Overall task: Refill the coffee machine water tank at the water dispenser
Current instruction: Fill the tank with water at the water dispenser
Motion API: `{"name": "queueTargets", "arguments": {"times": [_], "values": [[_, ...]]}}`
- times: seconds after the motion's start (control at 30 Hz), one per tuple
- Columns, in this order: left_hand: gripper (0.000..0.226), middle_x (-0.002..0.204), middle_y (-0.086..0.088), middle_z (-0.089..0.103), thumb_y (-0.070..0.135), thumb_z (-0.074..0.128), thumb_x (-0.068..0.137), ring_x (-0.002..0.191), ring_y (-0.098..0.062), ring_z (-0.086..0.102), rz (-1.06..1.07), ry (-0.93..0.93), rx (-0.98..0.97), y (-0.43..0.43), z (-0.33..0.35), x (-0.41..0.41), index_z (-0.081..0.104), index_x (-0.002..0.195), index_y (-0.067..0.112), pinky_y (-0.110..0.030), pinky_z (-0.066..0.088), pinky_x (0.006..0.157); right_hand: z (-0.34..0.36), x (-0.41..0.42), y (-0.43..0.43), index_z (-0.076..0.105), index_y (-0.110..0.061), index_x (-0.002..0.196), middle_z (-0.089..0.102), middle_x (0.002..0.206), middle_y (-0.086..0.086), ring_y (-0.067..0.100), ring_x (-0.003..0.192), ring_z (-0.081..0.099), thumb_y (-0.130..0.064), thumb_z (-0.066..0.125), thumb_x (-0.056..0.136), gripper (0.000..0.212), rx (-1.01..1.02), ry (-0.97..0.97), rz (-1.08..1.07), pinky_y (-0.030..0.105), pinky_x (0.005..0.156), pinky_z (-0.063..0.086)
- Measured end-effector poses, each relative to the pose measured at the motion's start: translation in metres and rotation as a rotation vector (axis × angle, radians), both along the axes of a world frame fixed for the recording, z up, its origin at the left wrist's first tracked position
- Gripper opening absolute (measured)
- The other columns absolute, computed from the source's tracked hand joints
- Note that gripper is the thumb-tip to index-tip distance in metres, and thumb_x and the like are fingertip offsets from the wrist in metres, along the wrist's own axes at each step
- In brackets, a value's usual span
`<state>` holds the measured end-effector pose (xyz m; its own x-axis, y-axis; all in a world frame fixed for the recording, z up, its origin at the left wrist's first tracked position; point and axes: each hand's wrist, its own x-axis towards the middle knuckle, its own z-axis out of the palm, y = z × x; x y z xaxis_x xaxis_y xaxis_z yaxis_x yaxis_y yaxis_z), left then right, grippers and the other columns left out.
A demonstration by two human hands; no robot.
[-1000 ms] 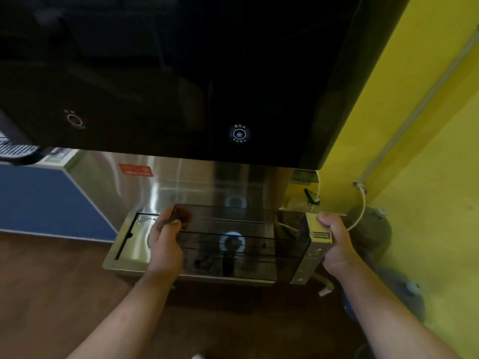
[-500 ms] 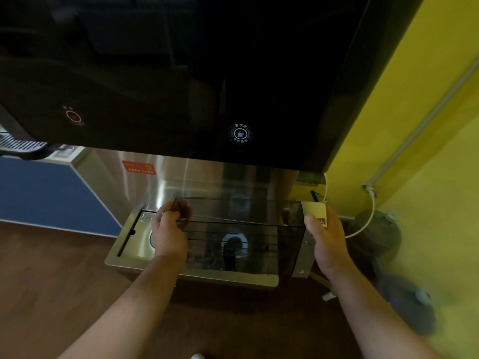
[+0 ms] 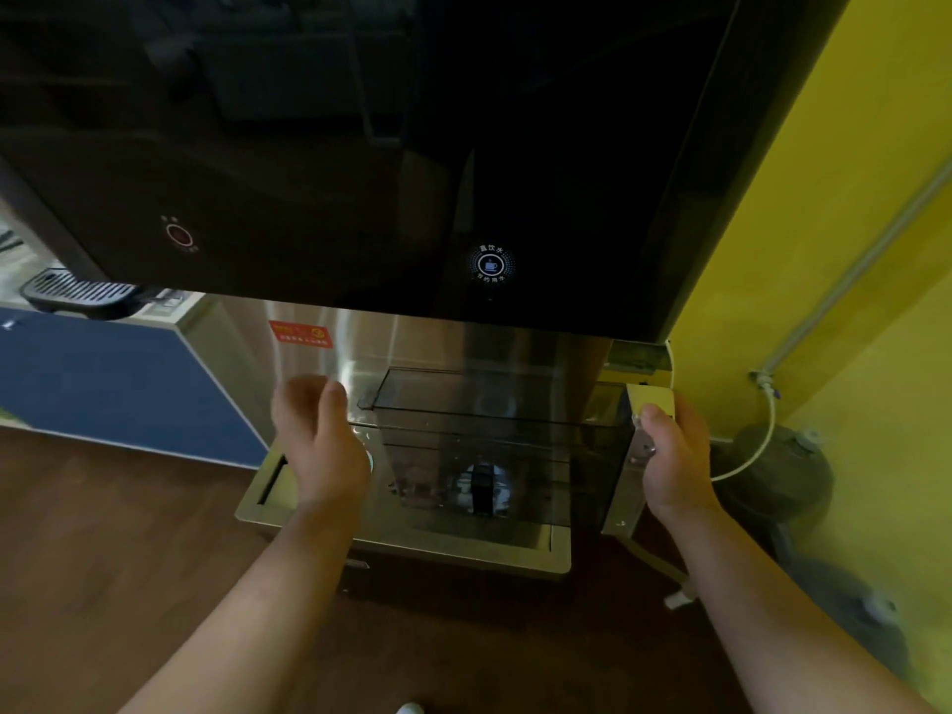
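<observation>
A smoky clear water tank [image 3: 494,445] sits in the dispenser's steel recess, over the drip tray [image 3: 463,553]. My right hand [image 3: 675,456] grips the tank's right end, by its metal plate. To the tank's left my left hand [image 3: 319,445] hovers off it, blurred, fingers loosely curled and holding nothing. The dispenser's black glass front [image 3: 360,146] hangs above, with a lit blue cup button [image 3: 490,265] and a red button [image 3: 179,234].
A yellow wall [image 3: 824,249] with a grey pipe stands at the right, and dark water jugs [image 3: 778,471] sit on the floor below it. A blue cabinet [image 3: 103,383] with a coffee machine tray on top is at the left. Dark wood floor lies below.
My left hand has let go of the tank's left end and moved left, off it. The tank has shifted deeper under the dispenser, and my right hand still holds it.
</observation>
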<state>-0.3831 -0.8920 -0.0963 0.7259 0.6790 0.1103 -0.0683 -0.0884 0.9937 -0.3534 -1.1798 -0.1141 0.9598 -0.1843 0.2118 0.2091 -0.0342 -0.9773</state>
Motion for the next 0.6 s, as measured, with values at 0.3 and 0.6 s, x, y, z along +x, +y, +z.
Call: {"name": "queueTargets", "arguments": {"times": [0.3, 0.6], "values": [[0.065, 0.072, 0.000, 0.055, 0.019, 0.051, 0.088, 0.065, -0.010, 0.047, -0.353, -0.366, 1.192, -0.044, 0.059, 0.012, 0.029, 0.147, 0.004, -0.024, 0.034, 0.057, 0.000, 0.017, 0.002, 0.060, -0.021, 0.080, 0.061, 0.064, -0.013, 0.010, 0.064, 0.057, -0.019, 0.046, 0.089, 0.017, 0.110, 0.011, -0.077, 0.030, 0.064, 0.044], [0.068, 0.071, 0.009, 0.045, 0.018, 0.045, 0.088, 0.058, -0.011, 0.048, -0.389, -0.264, 1.201, -0.033, 0.056, 0.012, 0.027, 0.152, 0.009, -0.030, 0.043, 0.047, 0.004, 0.034, 0.006, 0.060, -0.022, 0.079, 0.058, 0.071, -0.001, 0.028, 0.074, 0.052, -0.038, 0.053, 0.078, 0.017, 0.163, 0.045, -0.070, 0.042, 0.074, 0.041]]}}
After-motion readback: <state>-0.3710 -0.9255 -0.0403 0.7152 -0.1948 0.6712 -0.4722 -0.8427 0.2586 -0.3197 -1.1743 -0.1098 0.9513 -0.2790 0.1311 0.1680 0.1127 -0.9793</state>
